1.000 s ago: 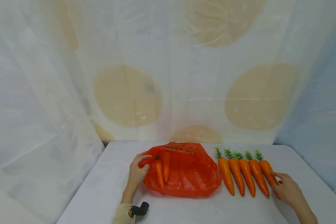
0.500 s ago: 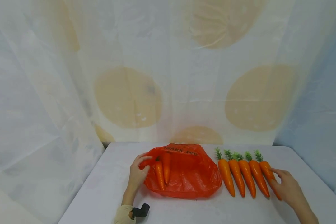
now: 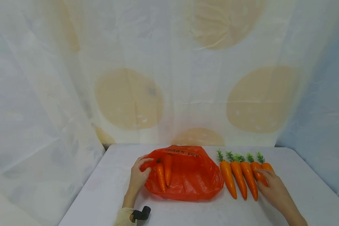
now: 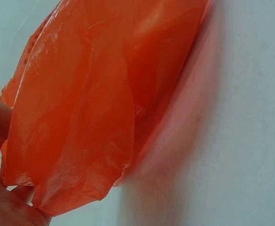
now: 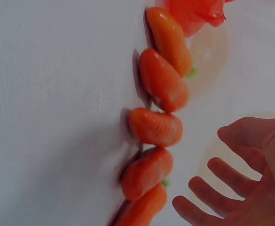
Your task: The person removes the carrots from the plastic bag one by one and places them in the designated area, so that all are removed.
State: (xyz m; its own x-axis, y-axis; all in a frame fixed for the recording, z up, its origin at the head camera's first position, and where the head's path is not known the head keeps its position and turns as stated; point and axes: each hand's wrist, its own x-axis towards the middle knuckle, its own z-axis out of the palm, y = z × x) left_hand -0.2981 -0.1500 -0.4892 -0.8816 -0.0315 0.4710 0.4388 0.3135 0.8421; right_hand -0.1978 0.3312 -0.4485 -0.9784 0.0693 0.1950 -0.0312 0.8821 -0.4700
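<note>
A red plastic bag point(image 3: 196, 185) printed with "THANK YOU" lies with its mouth toward me. Two carrots point(image 3: 160, 177) are visible inside it, at the left. My left hand point(image 3: 137, 176) grips the bag's left edge; the left wrist view shows the red film point(image 4: 81, 108) between thumb and fingers. Right of the bag, several carrots with green tops lie side by side, the leftmost carrot point(image 3: 228, 179) nearest the bag. My right hand point(image 3: 274, 190) hovers over the two rightmost, partly hiding them. In the right wrist view its fingers are spread and hold nothing, beside the row of carrots point(image 5: 156, 127).
A white tabletop point(image 3: 186, 215) carries everything. Behind it hangs a pale curtain point(image 3: 192, 103) with yellow round patterns, and more sheeting point(image 3: 325, 125) flanks the right side. A black band point(image 3: 141, 213) sits on my left wrist.
My right hand has moved left from the rightmost carrot, over the neighbouring one. The left hand keeps its hold on the bag, and the carrots have not visibly shifted.
</note>
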